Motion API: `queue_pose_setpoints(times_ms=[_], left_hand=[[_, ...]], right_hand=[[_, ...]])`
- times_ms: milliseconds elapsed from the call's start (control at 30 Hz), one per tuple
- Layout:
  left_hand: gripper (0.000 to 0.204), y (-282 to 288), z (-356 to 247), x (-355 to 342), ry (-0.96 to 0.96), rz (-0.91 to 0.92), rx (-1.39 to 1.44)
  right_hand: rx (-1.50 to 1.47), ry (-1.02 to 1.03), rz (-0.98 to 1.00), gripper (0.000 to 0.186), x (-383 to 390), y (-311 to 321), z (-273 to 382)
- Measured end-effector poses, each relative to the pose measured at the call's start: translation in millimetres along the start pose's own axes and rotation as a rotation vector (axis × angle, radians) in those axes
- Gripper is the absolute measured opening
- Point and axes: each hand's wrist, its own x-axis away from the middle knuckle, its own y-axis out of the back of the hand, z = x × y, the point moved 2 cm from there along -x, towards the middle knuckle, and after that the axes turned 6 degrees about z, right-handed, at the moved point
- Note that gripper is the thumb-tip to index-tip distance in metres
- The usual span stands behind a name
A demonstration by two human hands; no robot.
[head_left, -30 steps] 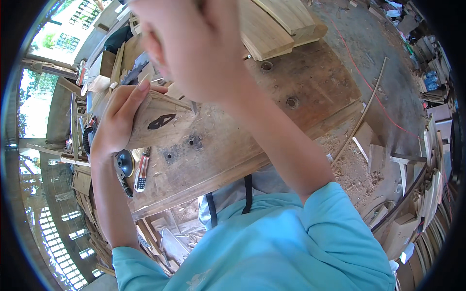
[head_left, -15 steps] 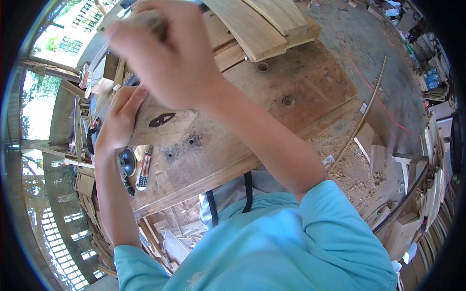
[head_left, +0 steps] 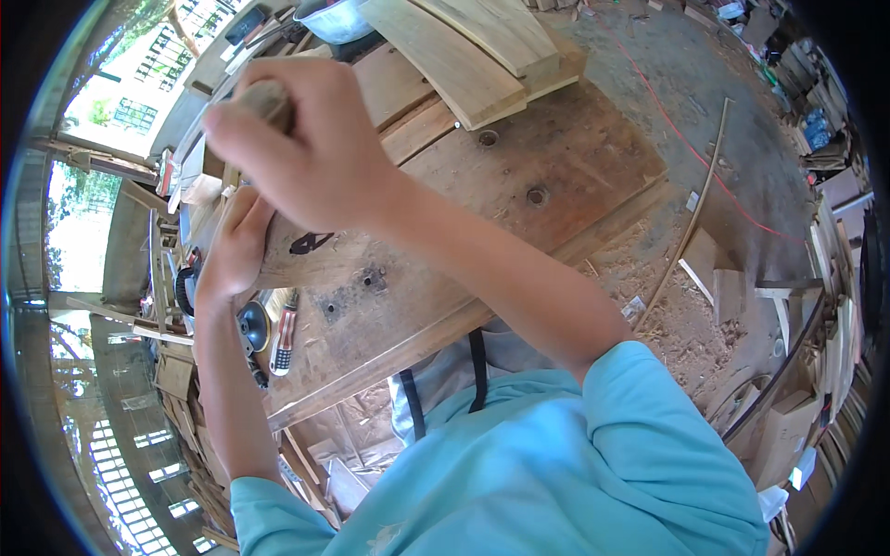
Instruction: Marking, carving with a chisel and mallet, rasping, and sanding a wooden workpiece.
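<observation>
My right hand is closed around a round wooden handle; only its blunt end shows above my thumb, and the tool's other end is hidden. Just below and left of it, my left hand is bent and closed at the left end of a pale wooden piece on the workbench. Its fingertips and whatever they grip are hidden behind my right hand. A dark, slotted mark shows beside them. Near my left wrist lie a round black disc-shaped tool and a red-and-white handled tool.
Thick planks are stacked on the bench's far side, near a light metal basin. Round holes pierce the bench top. A red cord, a long thin stick, shavings and wood offcuts lie on the floor to the right.
My right hand has come down closer to my left hand, still gripping the handle. The view has shifted slightly, bringing the metal basin into sight. My left hand keeps its place on the bench.
</observation>
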Motion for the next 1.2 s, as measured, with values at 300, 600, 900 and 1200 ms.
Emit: queue_pose_setpoints(times_ms=[300, 600, 900, 1200], left_hand=[[0.031, 2.9, 11.9, -5.9, -0.127, 0.017, -0.109], [0.036, -15.1, -25.6, -5.2, 0.089, -0.063, 0.040], [0.038, -4.9, 8.3, 3.5, -0.057, -0.012, -0.216], [0.035, -10.4, -16.5, 6.7, -0.029, -0.082, -0.260]], right_hand=[[0.093, 0.010, -0.038, 0.044, 1.9, -0.2, 2.6], [-0.021, -0.004, -0.114, 0.035, 7.7, 17.7, 9.7], [0.009, 0.010, -0.016, 0.035, 1.3, 6.2, 8.3], [-0.027, 0.060, -0.050, 0.037, -15.0, 5.8, 7.8]])
